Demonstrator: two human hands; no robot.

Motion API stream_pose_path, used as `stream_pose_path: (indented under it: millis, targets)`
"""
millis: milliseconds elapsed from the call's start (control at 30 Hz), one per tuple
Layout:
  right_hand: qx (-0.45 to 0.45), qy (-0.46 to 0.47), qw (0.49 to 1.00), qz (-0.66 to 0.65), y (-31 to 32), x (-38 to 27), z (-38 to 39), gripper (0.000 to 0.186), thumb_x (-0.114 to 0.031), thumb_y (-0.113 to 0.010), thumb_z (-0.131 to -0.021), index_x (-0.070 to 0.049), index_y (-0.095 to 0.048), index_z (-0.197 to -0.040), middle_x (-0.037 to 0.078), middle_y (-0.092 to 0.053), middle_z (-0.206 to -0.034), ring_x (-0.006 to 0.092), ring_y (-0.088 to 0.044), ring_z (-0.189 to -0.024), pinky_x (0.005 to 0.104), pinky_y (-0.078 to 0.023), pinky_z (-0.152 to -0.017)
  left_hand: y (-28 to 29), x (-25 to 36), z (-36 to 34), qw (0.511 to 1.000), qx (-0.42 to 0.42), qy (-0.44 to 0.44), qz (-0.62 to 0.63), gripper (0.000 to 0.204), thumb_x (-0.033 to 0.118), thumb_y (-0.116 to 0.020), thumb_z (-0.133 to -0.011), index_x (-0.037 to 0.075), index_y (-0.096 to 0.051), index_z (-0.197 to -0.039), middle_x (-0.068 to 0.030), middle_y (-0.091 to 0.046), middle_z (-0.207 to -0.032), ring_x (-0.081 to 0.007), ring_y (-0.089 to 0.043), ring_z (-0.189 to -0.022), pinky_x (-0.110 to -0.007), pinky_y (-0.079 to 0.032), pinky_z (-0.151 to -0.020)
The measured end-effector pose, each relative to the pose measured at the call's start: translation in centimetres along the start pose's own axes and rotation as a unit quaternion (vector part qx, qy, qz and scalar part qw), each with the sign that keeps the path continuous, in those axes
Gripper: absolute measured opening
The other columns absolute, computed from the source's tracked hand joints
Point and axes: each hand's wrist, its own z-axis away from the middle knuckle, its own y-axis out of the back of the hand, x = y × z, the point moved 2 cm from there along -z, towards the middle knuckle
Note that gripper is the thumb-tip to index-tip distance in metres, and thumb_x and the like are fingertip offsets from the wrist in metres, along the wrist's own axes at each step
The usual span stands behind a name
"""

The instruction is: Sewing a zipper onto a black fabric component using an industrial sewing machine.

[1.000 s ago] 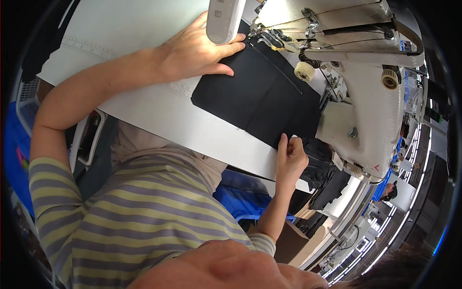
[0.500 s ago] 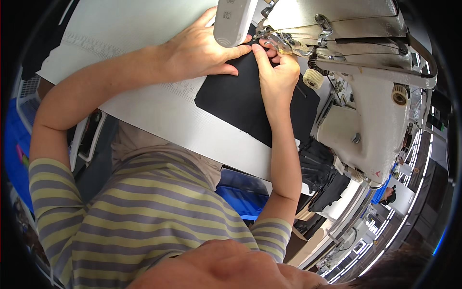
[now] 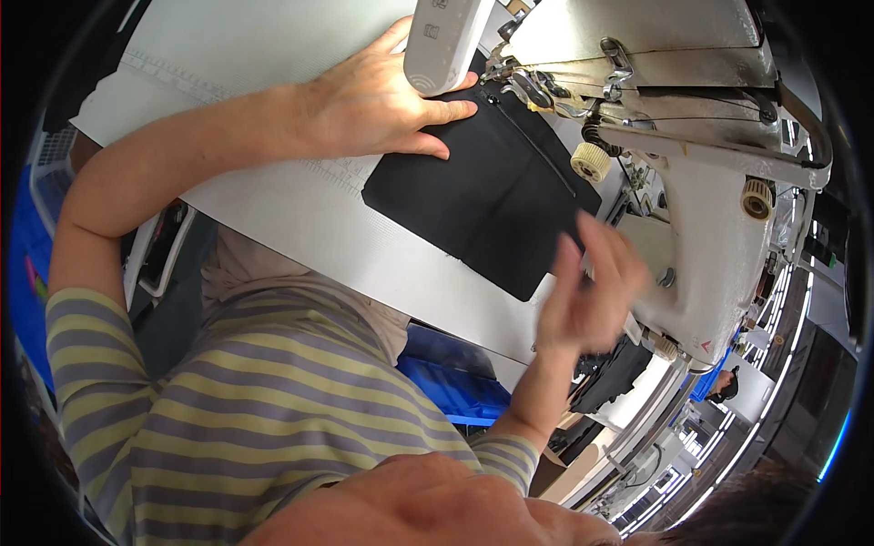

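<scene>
A black fabric panel [image 3: 473, 205] lies on the white sewing table, with a thin zipper-like strip [image 3: 537, 150] running along its right part. My left hand [image 3: 373, 100] rests flat on the panel's far left edge, fingers spread, fingertips close to the needle area of the sewing machine [image 3: 710, 200]. Part of that hand is hidden behind a pale grey device [image 3: 444, 41]. Off the panel's near right corner, my right hand [image 3: 592, 296] is in the air, blurred by motion. Its thumb and forefinger stand apart, and no object shows between them.
Ruler markings run along the white table [image 3: 218, 209]. Dark fabric pieces [image 3: 610, 378] are heaped below the machine at the right. A blue bin [image 3: 455, 373] sits under the table edge. Farther right, another person [image 3: 726, 384] is in the background.
My right hand has left the fabric by the needle and swung toward me and to the right, uncovering the zipper-like strip. My left hand stays almost where it was.
</scene>
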Motion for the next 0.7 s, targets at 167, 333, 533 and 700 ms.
stream_pose_path:
  millis: [167, 333, 533, 700]
  targets:
    - [0.296, -0.123, 0.913, 0.254, 16.4, 14.3, 2.0, 0.029, -0.019, -0.056, -0.097, 0.007, -0.065, -0.106, 0.014, -0.068, -0.097, 0.0199, -0.063, -0.081, 0.0317, -0.053, -0.075, 0.4, 0.5, -0.8, 1.0, -0.015, -0.003, -0.002, 0.056, 0.038, -0.079, -0.067, 0.015, -0.067, -0.116, 0.0006, -0.059, -0.13, -0.0192, -0.056, -0.11, -0.053, -0.033, -0.109]
    - [0.043, -0.384, 0.89, 0.241, 31.0, 41.0, 11.9, 0.033, -0.021, -0.057, -0.093, 0.006, -0.063, -0.111, 0.012, -0.066, -0.097, 0.0207, -0.061, -0.076, 0.035, -0.053, -0.064, -0.1, 0.2, -1.0, 0.999, -0.028, 0.013, 0.031, 0.057, 0.039, -0.079, -0.065, 0.015, -0.068, -0.116, 0.0006, -0.059, -0.13, -0.0188, -0.055, -0.11, -0.052, -0.033, -0.109]
    - [0.149, -0.638, 0.754, 0.047, 28.3, 45.1, 13.7, 0.033, -0.018, -0.054, -0.084, 0.008, -0.062, -0.102, 0.017, -0.065, -0.095, 0.0277, -0.062, -0.075, 0.0415, -0.049, -0.063, 0.5, 0.3, -1.4, 0.997, -0.073, 0.023, -0.031, 0.057, 0.044, -0.075, -0.071, 0.016, -0.066, -0.119, 0.0027, -0.057, -0.133, -0.0177, -0.054, -0.113, -0.054, -0.032, -0.109]
    - [0.142, -0.618, 0.771, 0.054, 29.5, 45.6, 13.9, 0.033, -0.018, -0.054, -0.085, 0.007, -0.061, -0.103, 0.017, -0.064, -0.094, 0.0281, -0.062, -0.075, 0.0419, -0.049, -0.063, 0.4, -0.1, -1.8, 0.995, -0.092, 0.035, -0.033, 0.057, 0.047, -0.072, -0.075, 0.017, -0.064, -0.123, 0.0046, -0.054, -0.136, -0.0174, -0.053, -0.116, -0.057, -0.031, -0.109]
